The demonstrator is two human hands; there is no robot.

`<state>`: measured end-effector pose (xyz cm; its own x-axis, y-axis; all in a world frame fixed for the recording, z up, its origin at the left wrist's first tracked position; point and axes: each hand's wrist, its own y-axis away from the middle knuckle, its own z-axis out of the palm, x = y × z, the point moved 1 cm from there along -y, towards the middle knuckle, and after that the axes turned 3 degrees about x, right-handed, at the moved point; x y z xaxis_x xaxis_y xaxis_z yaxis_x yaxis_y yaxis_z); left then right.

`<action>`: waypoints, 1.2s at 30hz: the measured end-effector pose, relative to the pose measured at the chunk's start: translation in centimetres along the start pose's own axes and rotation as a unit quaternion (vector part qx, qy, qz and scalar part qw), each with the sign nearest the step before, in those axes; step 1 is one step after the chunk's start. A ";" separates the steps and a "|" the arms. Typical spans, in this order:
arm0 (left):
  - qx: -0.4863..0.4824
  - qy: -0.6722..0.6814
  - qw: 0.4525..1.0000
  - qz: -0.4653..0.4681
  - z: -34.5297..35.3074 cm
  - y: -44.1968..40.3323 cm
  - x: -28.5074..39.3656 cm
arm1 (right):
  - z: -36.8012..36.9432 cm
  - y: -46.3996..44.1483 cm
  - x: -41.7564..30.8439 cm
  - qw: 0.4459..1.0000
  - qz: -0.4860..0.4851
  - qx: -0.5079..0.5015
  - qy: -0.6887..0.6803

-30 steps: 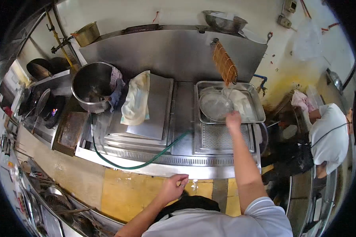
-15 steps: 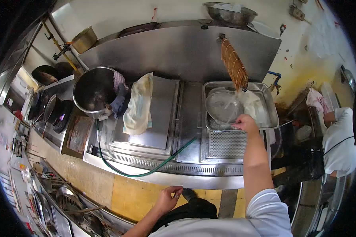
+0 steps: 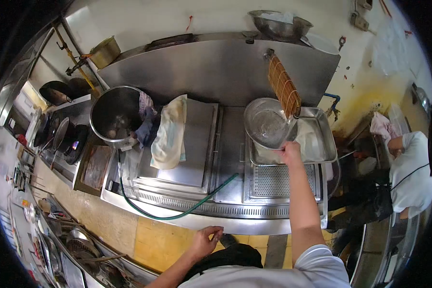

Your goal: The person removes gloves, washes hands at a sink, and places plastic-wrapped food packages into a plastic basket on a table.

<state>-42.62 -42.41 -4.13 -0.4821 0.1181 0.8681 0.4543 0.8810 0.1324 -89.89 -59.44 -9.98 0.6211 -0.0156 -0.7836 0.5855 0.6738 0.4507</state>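
My right hand [image 3: 289,152] grips the near rim of a round metal bowl [image 3: 261,108]. Clear liquid, apparently water, lies in the bowl, which overlaps the left part of a rectangular metal tray [image 3: 332,139]. Above the bowl's right edge hangs a spout [image 3: 284,84] wrapped in slatted wood and tied with cord. A pale cloth-like thing [image 3: 312,139] rests in the tray. My left hand [image 3: 207,242] hangs in front of the counter edge, fingers curled together, touching nothing that I can see.
A perforated metal plate [image 3: 283,181] lies in front of the tray. Leftward are a folded cloth [image 3: 169,132] on a flat metal cover [image 3: 199,139], a deep pot [image 3: 97,117] with cloths on its rim, and a green hose [image 3: 192,209]. Another person [image 3: 410,168] stands at right.
My right hand has moved the bowl slightly left and up out of the tray, so its rim now extends past the tray's back left edge. My left hand stays put.
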 end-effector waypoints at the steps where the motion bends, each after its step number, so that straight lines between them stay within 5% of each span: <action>1: 0.002 0.015 1.000 -0.001 -0.2 0.0 0.1 | 1.1 2.0 -1.4 1.000 -0.017 0.000 0.011; 25: 0.017 -0.007 0.999 -0.042 -3.0 2.9 0.7 | -0.8 11.1 2.7 0.996 -0.040 0.020 0.080; 32: 0.069 -0.003 0.997 -0.024 -7.1 4.2 0.3 | 2.0 17.3 4.1 0.991 -0.046 0.018 0.128; 36: 0.131 0.016 0.991 0.002 -10.3 4.5 -3.5 | 3.5 19.8 7.7 0.983 -0.015 -0.064 0.174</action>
<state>-31.19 -43.56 -1.69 -0.4557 0.1103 0.8833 0.2428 0.9701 0.0041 -71.73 -48.79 -5.60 0.3761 0.2013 -0.9044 0.5174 0.7641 0.3853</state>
